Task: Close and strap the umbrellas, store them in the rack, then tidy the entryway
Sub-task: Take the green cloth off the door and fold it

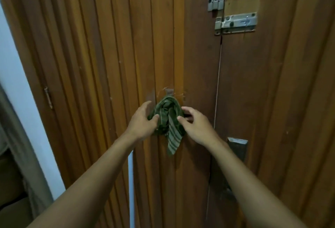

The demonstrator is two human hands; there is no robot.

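Note:
A green striped cloth (pixel 169 118) hangs bunched from a hook on the brown wooden door (pixel 101 64), one end dangling down. My left hand (pixel 143 120) is at its left side, thumb touching the fabric, fingers relaxed and spread. To the right of the cloth is my right hand (pixel 196 125), fingers loosely curved, thumb tip against the cloth's edge. Neither hand grips it. No umbrella or rack is in view.
Two metal slide bolts (pixel 235 23) sit high on the door near the seam between the leaves. A metal handle plate (pixel 238 148) is below my right wrist. A white wall (pixel 20 100) and a grey curtain (pixel 20 155) lie at the left.

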